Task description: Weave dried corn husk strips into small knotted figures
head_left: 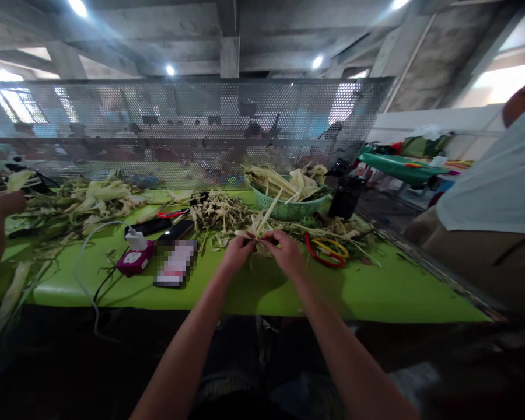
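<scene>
Pale corn husk strips (266, 214) rise between my two hands above the front of the green table (262, 291). My left hand (240, 252) is closed, its fingertips pinching the husk from the left. On the other side my right hand (284, 249) also pinches it, with thumb and forefinger together. The fingertips of both hands nearly meet. Behind them lies a heap of small knotted husk pieces (223, 211). A green basket (289, 209) full of dry corn husks (284, 181) stands farther back.
Red-and-yellow-handled scissors (328, 251) lie right of my hands. To the left are a phone (176, 263), a dark phone (175, 231) and a purple power socket (135, 258) with cables. A husk pile (100, 201), a co-worker's hand (4, 204) and a perforated metal screen (179, 128) are beyond.
</scene>
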{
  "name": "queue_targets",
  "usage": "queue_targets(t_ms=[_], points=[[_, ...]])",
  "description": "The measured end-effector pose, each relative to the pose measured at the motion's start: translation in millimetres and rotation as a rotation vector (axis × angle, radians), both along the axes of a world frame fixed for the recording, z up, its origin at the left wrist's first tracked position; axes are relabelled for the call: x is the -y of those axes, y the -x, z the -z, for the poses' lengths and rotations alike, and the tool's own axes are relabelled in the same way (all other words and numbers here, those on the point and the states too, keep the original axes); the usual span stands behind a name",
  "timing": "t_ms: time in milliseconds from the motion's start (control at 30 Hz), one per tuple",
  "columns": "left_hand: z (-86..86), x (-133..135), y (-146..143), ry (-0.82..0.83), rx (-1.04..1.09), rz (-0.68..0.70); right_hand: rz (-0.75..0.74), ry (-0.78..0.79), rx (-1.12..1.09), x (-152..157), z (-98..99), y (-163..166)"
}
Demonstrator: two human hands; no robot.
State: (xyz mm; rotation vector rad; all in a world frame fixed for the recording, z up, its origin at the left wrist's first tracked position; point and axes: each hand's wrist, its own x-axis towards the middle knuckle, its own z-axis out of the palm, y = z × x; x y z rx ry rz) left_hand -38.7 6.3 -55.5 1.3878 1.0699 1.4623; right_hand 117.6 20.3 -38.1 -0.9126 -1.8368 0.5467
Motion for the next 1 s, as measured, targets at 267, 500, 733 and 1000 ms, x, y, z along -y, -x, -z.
queue_targets(t_ms=[267, 500, 733, 1000], points=[[-3.9, 6.1, -5.2, -0.006, -0.049, 0.026, 0.044, -0.057, 0.018, 2.7, -1.1, -0.1], [-1.9, 2.7, -10.4, 0.008, -0.031, 0.083, -0.021, -0.020, -0.001, -4.3, 1.6, -2.5], [-1.5, 1.1, -14.1, 0.064, 0.043, 0.096, 0.026, -0.033, -0.041, -2.1, 2.0, 0.2], [-1.8, -5.6, -2.7, 0.023, 0.309, -0.101, 0.126, -0.061, -0.076, 11.6, -5.0, 2.6]])
